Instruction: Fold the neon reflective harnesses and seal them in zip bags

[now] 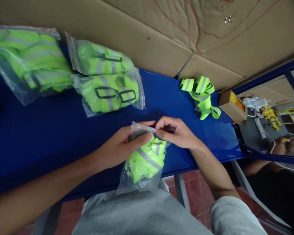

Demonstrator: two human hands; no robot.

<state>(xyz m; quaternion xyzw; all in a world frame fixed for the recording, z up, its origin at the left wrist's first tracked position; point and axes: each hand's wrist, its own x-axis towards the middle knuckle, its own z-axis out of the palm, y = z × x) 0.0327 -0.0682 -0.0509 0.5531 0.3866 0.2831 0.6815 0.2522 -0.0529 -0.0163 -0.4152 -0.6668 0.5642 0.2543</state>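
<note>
At the far left of the blue tabletop (39, 137), a bulky bag (36, 65) of yellow-green reflective strapping lies towards the cardboard-lined wall (142, 42), perhaps put there to leave the near edge free. Right of it come two smaller packs, the rear pack (103, 60) and the front pack (115, 93), close together with their black buckles facing up, as if grouped to be kept together.

The left hand (124, 140) grips the upper left of a clear bag (145, 160), thumb across the front and fingers behind, which seems to steady the mouth. That bag hangs at the tabletop's near edge, just in front of the person, its folded strapping (144, 163) sitting below the red-edged strip. The right hand (175, 132) pinches this strip between thumb and forefinger, a grip that suits a thin edge (whether the seal is shut, I cannot tell).

Farther right, loose straps (203, 96) lie in a heap, apart from the bagged ones, beside a small cardboard box (232, 107). Beyond the blue frame, another person's hands (286, 145) hold something small and yellow.
</note>
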